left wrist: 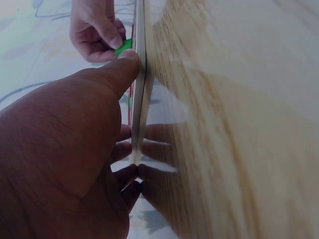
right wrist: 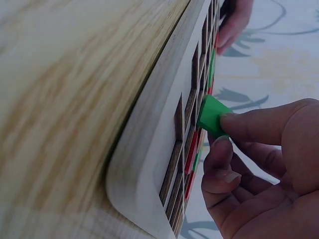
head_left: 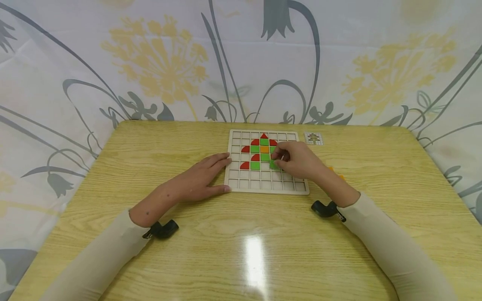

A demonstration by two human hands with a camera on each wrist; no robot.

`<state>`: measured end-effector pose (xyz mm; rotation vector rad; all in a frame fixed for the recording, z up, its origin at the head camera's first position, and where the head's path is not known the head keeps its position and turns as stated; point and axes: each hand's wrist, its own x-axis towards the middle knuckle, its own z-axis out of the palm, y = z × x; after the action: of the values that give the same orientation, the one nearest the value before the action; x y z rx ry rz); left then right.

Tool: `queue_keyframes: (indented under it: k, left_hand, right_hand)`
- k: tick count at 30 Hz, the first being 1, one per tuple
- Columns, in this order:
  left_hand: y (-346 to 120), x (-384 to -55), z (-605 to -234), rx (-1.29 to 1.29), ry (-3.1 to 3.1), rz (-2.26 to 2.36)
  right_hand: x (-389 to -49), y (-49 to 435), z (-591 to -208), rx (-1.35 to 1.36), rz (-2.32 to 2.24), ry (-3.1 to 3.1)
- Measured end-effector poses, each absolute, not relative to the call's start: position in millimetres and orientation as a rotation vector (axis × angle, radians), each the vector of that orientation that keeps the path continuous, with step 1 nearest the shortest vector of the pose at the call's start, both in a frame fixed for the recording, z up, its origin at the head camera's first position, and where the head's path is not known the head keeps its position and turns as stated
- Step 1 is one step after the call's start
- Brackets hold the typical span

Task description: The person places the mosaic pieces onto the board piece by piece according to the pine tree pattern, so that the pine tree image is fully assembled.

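Note:
A pale wooden grid board (head_left: pixel 234 184) lies on the table, with red, green and one orange piece set in its cells. My right hand (head_left: pixel 297 159) is over the board's right half and pinches a green square tile (right wrist: pixel 212 115) between thumb and fingers. In the right wrist view the tile is tilted, one edge right at the grid. My left hand (head_left: pixel 201 177) rests along the board's left edge, its fingers extended and the thumb (left wrist: pixel 130 57) by the near corner. Part of the pattern is hidden behind the right hand.
A small picture card (head_left: pixel 314 138) with a pixel pattern lies off the board's back right corner. Orange pieces (head_left: pixel 337 172) show partly behind the right forearm. Patterned fabric (head_left: pixel 241 62) hangs beyond the wooden table (head_left: pixel 211 259).

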<state>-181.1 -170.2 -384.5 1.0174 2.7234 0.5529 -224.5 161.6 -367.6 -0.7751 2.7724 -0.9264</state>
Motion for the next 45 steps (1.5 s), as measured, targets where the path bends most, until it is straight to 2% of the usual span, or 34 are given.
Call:
queue_keyframes:
  k: [23,45]
  left_hand:
    - [-169.9,-182.8,-384.3,1.017,2.719,0.555]
    - [-170.5,-180.9,-384.3,1.012,2.723,0.551]
  right_hand:
    - [-222.8,176.4,-370.1,-0.769,-0.873,2.787]
    - [-176.0,251.2,-362.0,-0.703,-0.868,2.924]
